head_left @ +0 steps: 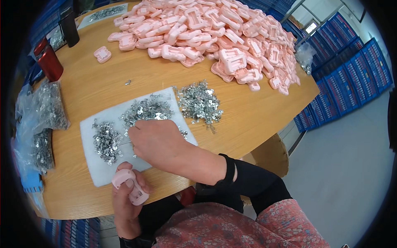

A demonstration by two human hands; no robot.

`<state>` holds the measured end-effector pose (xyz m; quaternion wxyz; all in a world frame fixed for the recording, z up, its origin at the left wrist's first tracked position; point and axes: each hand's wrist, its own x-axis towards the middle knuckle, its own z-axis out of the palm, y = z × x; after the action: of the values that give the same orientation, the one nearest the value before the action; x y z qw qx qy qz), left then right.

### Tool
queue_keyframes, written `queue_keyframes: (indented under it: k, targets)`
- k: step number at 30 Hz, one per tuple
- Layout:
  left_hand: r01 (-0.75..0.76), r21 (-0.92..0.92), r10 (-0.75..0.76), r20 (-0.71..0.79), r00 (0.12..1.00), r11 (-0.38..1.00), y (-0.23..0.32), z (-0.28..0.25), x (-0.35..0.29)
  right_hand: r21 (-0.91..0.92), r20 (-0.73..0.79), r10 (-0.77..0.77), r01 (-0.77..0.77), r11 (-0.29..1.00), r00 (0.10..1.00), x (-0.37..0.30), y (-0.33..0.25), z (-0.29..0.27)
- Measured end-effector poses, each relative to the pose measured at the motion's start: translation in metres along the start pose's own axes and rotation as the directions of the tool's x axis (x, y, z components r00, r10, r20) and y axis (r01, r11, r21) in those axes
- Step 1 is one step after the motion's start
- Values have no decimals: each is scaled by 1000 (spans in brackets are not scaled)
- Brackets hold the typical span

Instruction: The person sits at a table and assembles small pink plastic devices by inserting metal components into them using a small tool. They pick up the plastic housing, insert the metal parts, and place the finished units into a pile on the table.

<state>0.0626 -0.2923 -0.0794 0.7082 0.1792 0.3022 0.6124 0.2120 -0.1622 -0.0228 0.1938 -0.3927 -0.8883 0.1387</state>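
Note:
My left hand [123, 203] grips a pink plastic casing [138, 197] near the table's front edge, its thumb across the casing's recessed side. Above the white foam sheet [93, 171], my right hand [155, 140] is closed around a thin metal tool [124, 143]. Most of that tool is hidden by the fingers, so its exact kind does not show. Its slim end reaches left to a small pile of silvery metal clips [106, 140]. A second clip pile [149, 108] lies on the foam just beyond my right hand, partly covered by it.
A big heap of pink casings [198, 29] fills the far table, with one single casing [102, 54] to its left. More clips [199, 101] lie right of the foam. Bagged clips [51, 105], a red flask [49, 64] and a dark bottle [69, 29] line the left side.

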Motion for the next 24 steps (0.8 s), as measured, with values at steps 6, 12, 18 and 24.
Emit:
queue_keyframes:
  k: [6,12,18,24]
  targets:
    - [-12,89,11,10,1000,996,0,2,0,90,-115,98,-88,992,988,-27,18,-27]
    - [-12,63,13,-6,1000,998,-2,1,1,244,-300,444,-382,891,844,-109,102,-74]
    - [-14,120,17,-29,999,993,-2,7,1,375,-223,627,-528,762,747,-163,127,-78]
    - [-11,107,13,-18,1000,994,-1,7,2,367,-247,573,-472,802,781,-159,114,-64]
